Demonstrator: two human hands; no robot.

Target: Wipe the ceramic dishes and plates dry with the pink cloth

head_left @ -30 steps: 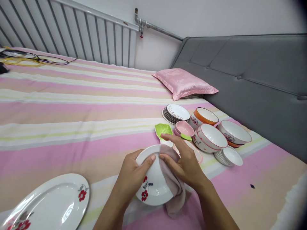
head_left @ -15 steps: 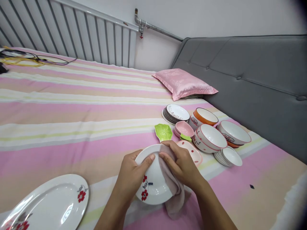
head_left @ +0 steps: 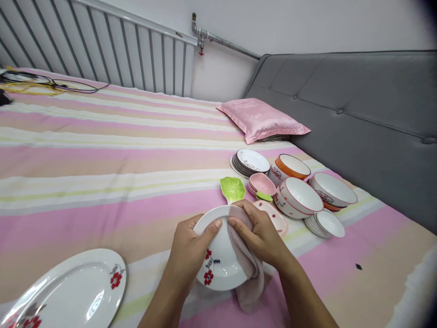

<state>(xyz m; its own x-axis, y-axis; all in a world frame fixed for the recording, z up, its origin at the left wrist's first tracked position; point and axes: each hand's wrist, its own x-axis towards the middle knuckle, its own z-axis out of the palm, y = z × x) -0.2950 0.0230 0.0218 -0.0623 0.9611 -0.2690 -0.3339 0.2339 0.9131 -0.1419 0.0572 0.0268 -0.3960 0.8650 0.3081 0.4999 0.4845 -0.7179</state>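
A white plate (head_left: 220, 255) with red flowers is held up, tilted, in front of me. My left hand (head_left: 191, 246) grips its left rim, thumb on the face and fingers behind. On the right rim my right hand (head_left: 259, 232) pinches a greyish-pink cloth (head_left: 247, 264) folded over the edge, its lower end hanging down. The fingers behind the plate are hidden. Just beyond the plate are a green leaf-shaped dish (head_left: 232, 188) and a pink spotted dish (head_left: 273, 216), partly covered by my right hand.
An oval flowered platter (head_left: 71, 291) lies at lower left. Stacked plates (head_left: 252, 160), pink bowls (head_left: 262, 183), larger bowls (head_left: 300, 196) and small white dishes (head_left: 329, 223) stand to the right. Behind are a pink pillow (head_left: 262, 119), grey headboard (head_left: 341, 95) and cables (head_left: 44, 84) on the striped bed.
The plate has turned slightly and shifted a little to the right in my hands. Both hands keep their hold, and the surrounding dishes stay put.
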